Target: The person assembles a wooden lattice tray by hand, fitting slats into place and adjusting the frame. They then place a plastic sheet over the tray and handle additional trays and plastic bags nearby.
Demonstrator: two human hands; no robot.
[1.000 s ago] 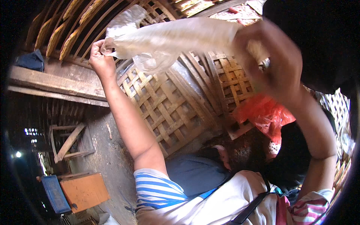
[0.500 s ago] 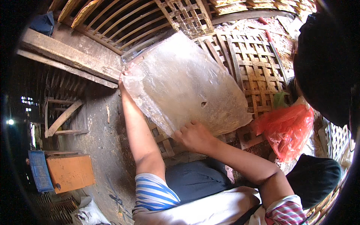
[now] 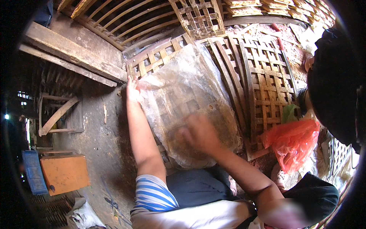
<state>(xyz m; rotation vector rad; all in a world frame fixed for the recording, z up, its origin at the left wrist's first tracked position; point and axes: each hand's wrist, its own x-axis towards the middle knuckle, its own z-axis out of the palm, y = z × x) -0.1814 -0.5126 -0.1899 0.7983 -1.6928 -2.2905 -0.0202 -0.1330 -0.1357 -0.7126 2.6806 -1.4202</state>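
A cloudy, see-through plastic sheet (image 3: 190,82) lies over a woven bamboo rack (image 3: 162,55), whose lattice shows through it and stands bare along the far edge. At the sheet's left edge, my left hand (image 3: 133,89) is closed on the plastic beside the rack's frame; its fingertips are partly hidden. My right hand (image 3: 198,133) is over the near middle of the sheet, smeared by motion, so its fingers cannot be read. The sheet's near edge hangs wrinkled by my lap.
More woven bamboo racks (image 3: 267,84) lie to the right. A red plastic bag (image 3: 295,143) sits beside another person's dark head covering (image 3: 335,84). A wooden beam (image 3: 72,55) juts in at left, above an orange box (image 3: 65,173) and a blue crate (image 3: 34,171).
The plastic sheet has shifted toward me, baring the rack's far strip of lattice. My right hand has left the sheet's near-left edge and is over its surface. My left hand stays at the left edge.
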